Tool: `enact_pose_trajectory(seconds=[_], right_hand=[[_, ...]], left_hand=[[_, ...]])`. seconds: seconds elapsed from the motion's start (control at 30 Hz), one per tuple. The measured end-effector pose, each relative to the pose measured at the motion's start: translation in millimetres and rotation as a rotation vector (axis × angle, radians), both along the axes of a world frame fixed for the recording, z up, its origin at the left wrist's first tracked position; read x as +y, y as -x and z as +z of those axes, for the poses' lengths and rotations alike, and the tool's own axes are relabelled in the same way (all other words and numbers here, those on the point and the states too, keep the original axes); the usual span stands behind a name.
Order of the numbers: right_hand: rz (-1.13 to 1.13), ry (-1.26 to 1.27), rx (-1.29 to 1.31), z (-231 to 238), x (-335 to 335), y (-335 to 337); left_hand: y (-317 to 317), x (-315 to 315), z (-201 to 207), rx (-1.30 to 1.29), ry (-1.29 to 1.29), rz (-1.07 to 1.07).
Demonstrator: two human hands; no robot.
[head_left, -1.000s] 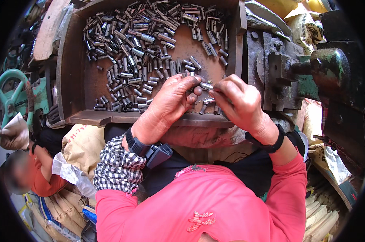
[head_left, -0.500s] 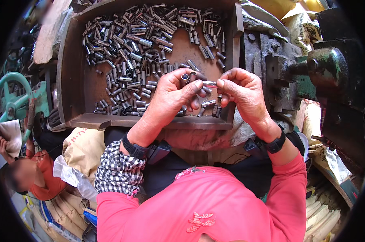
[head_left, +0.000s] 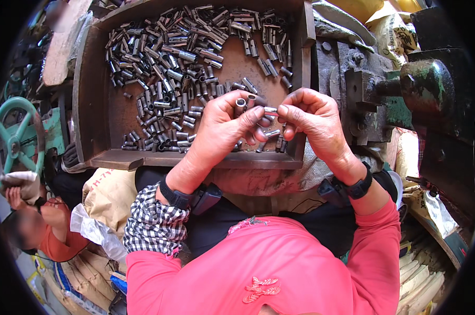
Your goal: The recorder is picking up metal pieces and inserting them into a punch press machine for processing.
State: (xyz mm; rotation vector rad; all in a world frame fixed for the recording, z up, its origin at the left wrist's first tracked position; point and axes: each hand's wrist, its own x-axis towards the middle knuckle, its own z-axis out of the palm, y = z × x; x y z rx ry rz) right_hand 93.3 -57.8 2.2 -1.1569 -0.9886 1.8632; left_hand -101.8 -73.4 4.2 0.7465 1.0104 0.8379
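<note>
My left hand (head_left: 219, 123) is closed around short metal tubes (head_left: 240, 103), their open ends sticking up between thumb and fingers. Between the two hands lies a slim shiny metal piece (head_left: 270, 111), its left end at my left thumb. The thumb and fingers of my right hand (head_left: 316, 115) pinch its other end. Both hands are held over the near right part of a wooden tray (head_left: 169, 157). Many loose metal tubes (head_left: 187, 55) are heaped in it, mostly at the left and back. My fingers partly hide the held pieces.
Right of the tray stands a heavy dark machine (head_left: 426, 89) with worn green paint. A green handwheel (head_left: 18, 134) is at the far left, with another person (head_left: 59, 223) in an orange top below it. Paper sacks (head_left: 111, 191) lie near the tray's front left.
My right hand has shifted slightly left, nearer my left hand, and less of the slim piece shows between them. At the left, the other person's hand and the light cloth have moved.
</note>
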Motion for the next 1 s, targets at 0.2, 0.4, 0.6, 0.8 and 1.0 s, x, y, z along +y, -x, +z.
enact_pose_trajectory(seconds=[0.2,0.4,0.6,0.8,1.0], right_hand=[[0.232,0.214,0.013,16.1,16.0,-14.2],[0.161,-0.036,0.033,17.6,3.1,-5.8],[0.184,-0.367,-0.429,28.1,-17.1,-5.9],[-0.061,-1.031,-0.552,162.8,-96.2,-68.5],[-1.234,-1.355,-1.031,218.2,-130.1,-191.2]], left_hand=[[0.1,6.5,9.7,0.067,-0.045,-0.27],[3.1,1.6,12.8,-0.026,0.035,-0.176],[2.8,-8.5,-1.3,-0.062,0.021,-0.102],[8.2,-6.4,-8.3,0.028,0.015,0.03],[-7.4,-2.8,7.3,0.18,-0.083,0.017]])
